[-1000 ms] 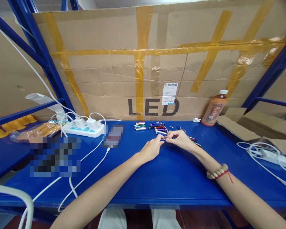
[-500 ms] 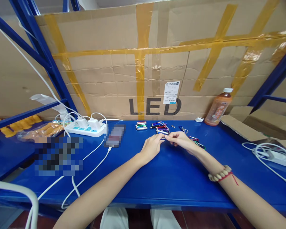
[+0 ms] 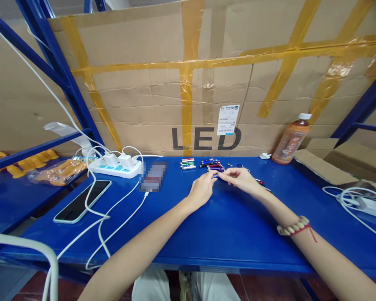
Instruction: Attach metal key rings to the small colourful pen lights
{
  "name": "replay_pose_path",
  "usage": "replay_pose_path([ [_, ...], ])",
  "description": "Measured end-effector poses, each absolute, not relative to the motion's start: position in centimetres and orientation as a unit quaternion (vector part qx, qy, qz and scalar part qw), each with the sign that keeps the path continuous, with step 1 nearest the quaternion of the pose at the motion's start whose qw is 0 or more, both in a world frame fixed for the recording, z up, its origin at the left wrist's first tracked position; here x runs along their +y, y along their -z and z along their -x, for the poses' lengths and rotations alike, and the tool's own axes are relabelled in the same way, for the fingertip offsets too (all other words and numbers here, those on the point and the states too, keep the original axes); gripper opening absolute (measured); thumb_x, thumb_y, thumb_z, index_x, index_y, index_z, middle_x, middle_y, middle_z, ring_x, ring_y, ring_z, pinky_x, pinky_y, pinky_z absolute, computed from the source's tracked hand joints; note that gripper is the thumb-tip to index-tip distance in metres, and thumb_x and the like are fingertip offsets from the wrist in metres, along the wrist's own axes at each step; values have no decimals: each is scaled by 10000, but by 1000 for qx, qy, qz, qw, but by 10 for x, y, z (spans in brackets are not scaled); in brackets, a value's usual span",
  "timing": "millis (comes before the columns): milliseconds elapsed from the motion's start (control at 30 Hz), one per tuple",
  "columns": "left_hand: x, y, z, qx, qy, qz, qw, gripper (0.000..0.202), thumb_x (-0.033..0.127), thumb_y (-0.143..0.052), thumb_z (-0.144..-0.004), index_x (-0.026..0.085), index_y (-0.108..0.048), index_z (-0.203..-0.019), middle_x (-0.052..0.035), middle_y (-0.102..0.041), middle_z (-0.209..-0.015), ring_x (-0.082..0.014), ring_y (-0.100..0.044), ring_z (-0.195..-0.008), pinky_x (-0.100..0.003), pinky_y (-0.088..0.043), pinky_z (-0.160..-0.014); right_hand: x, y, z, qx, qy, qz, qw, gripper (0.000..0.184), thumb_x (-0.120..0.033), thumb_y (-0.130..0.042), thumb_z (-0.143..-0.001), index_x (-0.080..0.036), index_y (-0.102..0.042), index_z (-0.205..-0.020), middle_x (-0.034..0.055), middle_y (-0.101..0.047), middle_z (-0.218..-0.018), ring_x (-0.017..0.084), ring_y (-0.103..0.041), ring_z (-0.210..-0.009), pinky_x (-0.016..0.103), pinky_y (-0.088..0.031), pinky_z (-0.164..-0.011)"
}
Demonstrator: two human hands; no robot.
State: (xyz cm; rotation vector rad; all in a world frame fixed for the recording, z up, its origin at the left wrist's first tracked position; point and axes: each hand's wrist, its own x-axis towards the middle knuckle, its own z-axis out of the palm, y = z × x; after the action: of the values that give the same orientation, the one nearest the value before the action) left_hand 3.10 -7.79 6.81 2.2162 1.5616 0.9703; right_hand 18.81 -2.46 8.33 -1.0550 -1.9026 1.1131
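Note:
My left hand (image 3: 202,190) and my right hand (image 3: 238,179) meet over the blue table (image 3: 225,225), fingertips pinched together on a small blue pen-like item (image 3: 215,177). Just behind them lies a cluster of several small coloured metal tubes (image 3: 211,164), and a neat row of similar tubes (image 3: 188,163) sits to the left. More small pieces (image 3: 260,182) lie partly hidden behind my right hand. A bead bracelet with a red string (image 3: 296,227) is on my right wrist.
A white power strip (image 3: 115,167) with chargers and trailing white cables (image 3: 113,217), a phone (image 3: 83,200) and a blurred device (image 3: 153,179) lie left. An orange drink bottle (image 3: 290,140) stands back right beside an open carton (image 3: 341,163). Taped cardboard marked LED (image 3: 207,83) walls the back.
The view has shifted slightly; both hands stay together, fingers working the small item a little farther back on the table. The phone at left now shows unblurred.

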Motion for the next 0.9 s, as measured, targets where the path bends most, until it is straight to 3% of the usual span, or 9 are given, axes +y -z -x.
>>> replay_pose_path([
  [200, -80, -69, -31, 552, -336, -749, 148, 262, 242, -317, -881, 238, -433, -1116, -10, -580, -996, -135, -546, -895, -238, -412, -793, -19, -78, -191, -772, -365, 354, 382, 418, -474, -645, -619, -128, -665, -855, 64, -605, -729, 99, -463, -532, 233, -383, -493],
  [367, -81, -70, -28, 540, -323, -760, 162, 269, 262, -294, -885, 265, -424, -1120, 6, -578, -982, -136, -544, -889, -246, -410, -784, -17, -74, -191, -775, -395, 307, 386, 319, -450, -667, -606, -138, -653, -671, 60, -583, -717, 101, -462, -533, 237, -390, -473],
  [700, -85, -68, -26, 497, -278, -802, 181, 185, 276, -294, -885, 204, -388, -1027, -27, -582, -947, -170, -568, -853, -261, -419, -719, -19, -80, -197, -824, -356, 232, 375, 196, -348, -679, -633, -162, -642, -584, 40, -565, -642, 126, -513, -622, 266, -419, -598],
  [900, -83, -65, -25, 481, -278, -812, 181, 163, 240, -302, -877, 198, -388, -1009, -31, -580, -927, -165, -570, -843, -254, -423, -710, -17, -74, -198, -831, -344, 215, 379, 222, -316, -669, -656, -134, -580, -566, 31, -552, -625, 113, -498, -603, 250, -391, -577],
])
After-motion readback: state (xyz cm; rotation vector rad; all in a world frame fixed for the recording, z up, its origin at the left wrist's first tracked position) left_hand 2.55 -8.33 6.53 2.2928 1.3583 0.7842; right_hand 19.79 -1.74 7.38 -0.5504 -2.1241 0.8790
